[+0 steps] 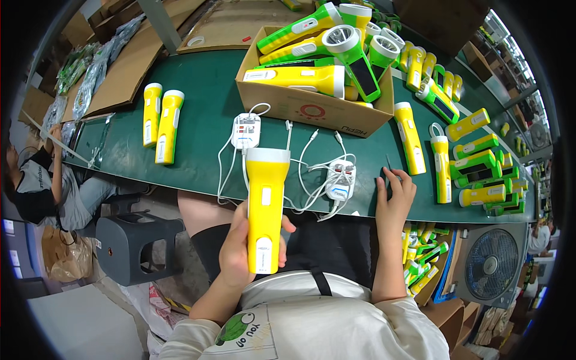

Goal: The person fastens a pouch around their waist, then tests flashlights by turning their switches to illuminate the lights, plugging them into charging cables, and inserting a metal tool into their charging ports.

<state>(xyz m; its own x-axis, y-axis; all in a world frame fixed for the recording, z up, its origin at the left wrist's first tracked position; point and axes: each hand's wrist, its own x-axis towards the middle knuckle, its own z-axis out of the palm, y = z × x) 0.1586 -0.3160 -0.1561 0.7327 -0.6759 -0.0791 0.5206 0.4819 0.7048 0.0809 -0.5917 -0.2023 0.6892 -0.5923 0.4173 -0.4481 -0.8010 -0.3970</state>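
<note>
My left hand (236, 255) is wrapped round the body of a yellow flashlight (267, 189) with a white head, held upright in front of my chest. My right hand (396, 193) rests on the green tabletop near its front edge, fingers bent a little and apart, with nothing seen in it. Just beyond its fingertips lies a thin dark stick-like piece (388, 161), too small to make out. To the right of that hand lies another yellow flashlight (410, 138). Two white charging blocks (246, 130) with tangled white cables lie behind and beside the held flashlight.
An open cardboard box (312, 107) full of yellow and green flashlights stands at the back. Two yellow flashlights (170, 127) lie at left; many more pile up at right. A grey stool (138, 246), a seated person (45, 186) and a fan (491, 264) flank the table (198, 174).
</note>
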